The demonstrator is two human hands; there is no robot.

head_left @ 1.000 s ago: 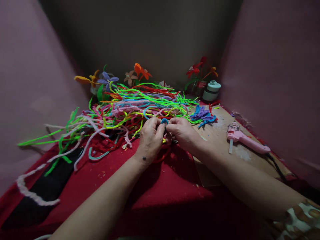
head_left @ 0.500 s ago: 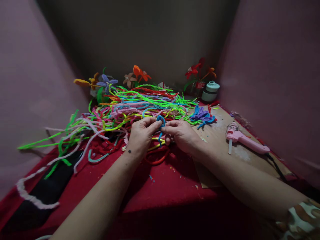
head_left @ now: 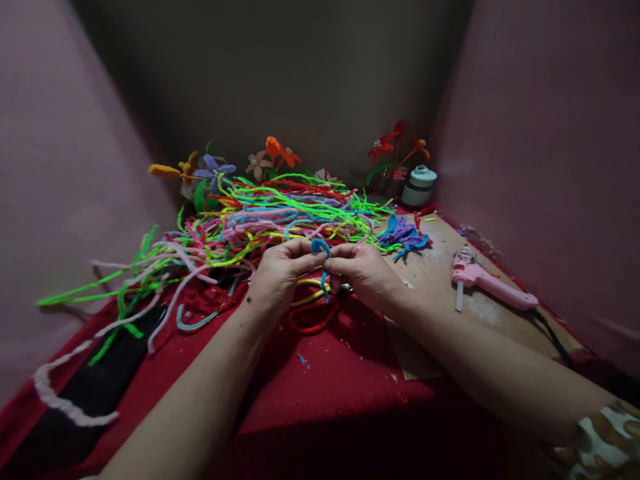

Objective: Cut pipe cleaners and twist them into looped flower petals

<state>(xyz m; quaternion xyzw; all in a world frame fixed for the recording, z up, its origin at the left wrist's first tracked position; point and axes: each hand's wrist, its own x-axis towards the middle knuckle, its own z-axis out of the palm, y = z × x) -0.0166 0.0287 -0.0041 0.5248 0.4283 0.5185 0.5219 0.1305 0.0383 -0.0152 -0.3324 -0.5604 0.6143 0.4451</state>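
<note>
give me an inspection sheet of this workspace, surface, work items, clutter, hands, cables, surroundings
Surface: red cloth, tan board at right with whitish patches
Work items: blue fuzzy stem, looped at top, one end hanging
Clutter: mixed heap of colored stems; blue and purple pieces on the board; small scraps on the cloth
Hands: left hand and right hand close together, fingers of both pinching the blue fuzzy stem
Cables: black cord from pink glue gun; plug not visible
Surroundings: fuzzy flowers and pale blue container behind; pink walls both sides
</note>
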